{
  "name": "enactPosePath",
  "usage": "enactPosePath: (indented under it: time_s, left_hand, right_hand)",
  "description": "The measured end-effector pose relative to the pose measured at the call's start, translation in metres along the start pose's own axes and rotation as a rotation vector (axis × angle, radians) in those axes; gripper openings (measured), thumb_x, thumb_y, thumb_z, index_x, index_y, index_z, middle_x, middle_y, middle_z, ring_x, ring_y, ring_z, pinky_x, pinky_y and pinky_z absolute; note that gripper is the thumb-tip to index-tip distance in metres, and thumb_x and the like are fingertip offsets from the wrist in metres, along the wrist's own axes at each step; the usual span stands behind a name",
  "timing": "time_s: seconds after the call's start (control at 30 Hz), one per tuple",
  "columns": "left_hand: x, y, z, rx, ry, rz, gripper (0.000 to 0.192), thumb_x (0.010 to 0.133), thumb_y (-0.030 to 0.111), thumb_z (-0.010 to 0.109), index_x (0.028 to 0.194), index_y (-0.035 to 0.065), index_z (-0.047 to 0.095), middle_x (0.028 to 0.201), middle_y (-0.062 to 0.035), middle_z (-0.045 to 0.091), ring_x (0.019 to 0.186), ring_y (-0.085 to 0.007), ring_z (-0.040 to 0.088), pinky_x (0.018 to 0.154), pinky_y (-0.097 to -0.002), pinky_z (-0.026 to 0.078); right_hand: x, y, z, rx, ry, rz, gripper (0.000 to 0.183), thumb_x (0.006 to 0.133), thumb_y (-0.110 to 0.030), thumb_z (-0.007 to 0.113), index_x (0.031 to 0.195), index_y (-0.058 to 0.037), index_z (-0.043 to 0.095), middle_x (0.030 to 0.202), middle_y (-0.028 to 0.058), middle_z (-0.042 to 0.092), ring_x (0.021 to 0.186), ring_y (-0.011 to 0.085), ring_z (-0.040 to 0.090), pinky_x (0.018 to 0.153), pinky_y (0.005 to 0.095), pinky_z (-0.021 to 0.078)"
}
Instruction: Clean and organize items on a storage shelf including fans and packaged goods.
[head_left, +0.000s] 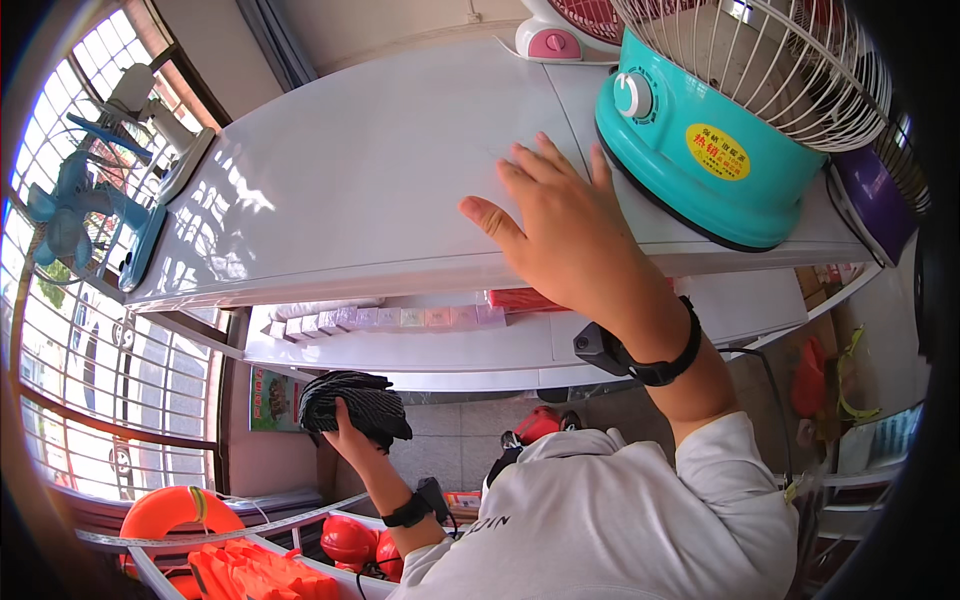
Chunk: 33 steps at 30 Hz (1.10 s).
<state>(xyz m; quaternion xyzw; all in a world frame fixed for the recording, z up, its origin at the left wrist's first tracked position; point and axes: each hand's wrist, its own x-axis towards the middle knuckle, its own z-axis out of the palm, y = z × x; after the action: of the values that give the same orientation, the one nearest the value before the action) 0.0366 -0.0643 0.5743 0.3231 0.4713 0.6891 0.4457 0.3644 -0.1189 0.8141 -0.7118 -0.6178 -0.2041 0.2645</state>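
My left hand (349, 435) grips a folded bundle of black and grey striped cloth (352, 409), held low at the left, below the shelf level. My right hand (562, 210) has its fingers spread over the grey-white top shelf (375, 165) and holds nothing; whether the palm touches the surface I cannot tell. Just right of that hand stands a turquoise electric heater (712, 150) with a white knob and a wire guard. Each wrist wears a black strap with a small device.
Small fans, one blue (67, 217), stand at the shelf's left end. A pink and white fan (555, 45) is at the back. Small boxes (412, 317) line the lower shelf. An orange life ring (161, 514), orange vests (255, 570) and red helmets (349, 538) lie at the lower left.
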Motion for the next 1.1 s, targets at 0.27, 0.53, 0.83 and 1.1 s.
enactPosePath:
  time_s: [0.27, 0.53, 0.83, 1.1]
  left_hand:
    - [0.005, -0.02, 0.004, -0.085, -0.03, -0.11, 0.049, 0.082, 0.018, 0.07, 0.123, -0.0016, 0.052, 0.113, -0.0147, 0.059, 0.097, -0.027, 0.061, 0.08, -0.0381, 0.053]
    - [0.02, -0.047, 0.013, -0.023, -0.183, -0.36, 0.049, 0.08, 0.023, 0.071, 0.119, -0.001, 0.053, 0.108, -0.0148, 0.06, 0.089, -0.029, 0.063, 0.075, -0.0412, 0.056]
    - [0.023, -0.062, 0.048, 0.272, -0.35, -0.515, 0.053, 0.079, 0.034, 0.069, 0.112, -0.0045, 0.055, 0.102, -0.0184, 0.061, 0.083, -0.0314, 0.064, 0.072, -0.0435, 0.057]
    - [-0.009, -0.068, 0.102, 0.342, -0.531, -0.518, 0.056, 0.081, 0.034, 0.068, 0.118, -0.004, 0.052, 0.107, -0.021, 0.06, 0.088, -0.0334, 0.064, 0.075, -0.0449, 0.056]
  right_hand:
    - [-0.035, 0.014, -0.048, 0.475, 0.23, -0.108, 0.026, 0.087, -0.007, 0.059, 0.11, 0.0045, 0.062, 0.11, 0.0176, 0.065, 0.11, 0.0341, 0.059, 0.091, 0.038, 0.0467]
    - [-0.202, 0.12, -0.113, 1.207, 0.112, 0.373, 0.038, 0.095, -0.025, 0.048, 0.105, 0.0069, 0.065, 0.106, 0.0208, 0.066, 0.094, 0.0291, 0.066, 0.075, 0.035, 0.051]
    - [-0.483, 0.222, -0.175, -0.691, 0.053, 1.741, 0.03, 0.091, -0.027, 0.052, 0.098, -0.0017, 0.067, 0.09, 0.0233, 0.065, 0.088, 0.0374, 0.063, 0.08, 0.0454, 0.0472]
    - [-0.553, 0.242, -0.094, -0.874, -0.135, 1.38, 0.023, 0.083, -0.018, 0.057, 0.091, 0.0007, 0.066, 0.085, 0.0241, 0.064, 0.082, 0.0414, 0.06, 0.075, 0.0466, 0.0485]
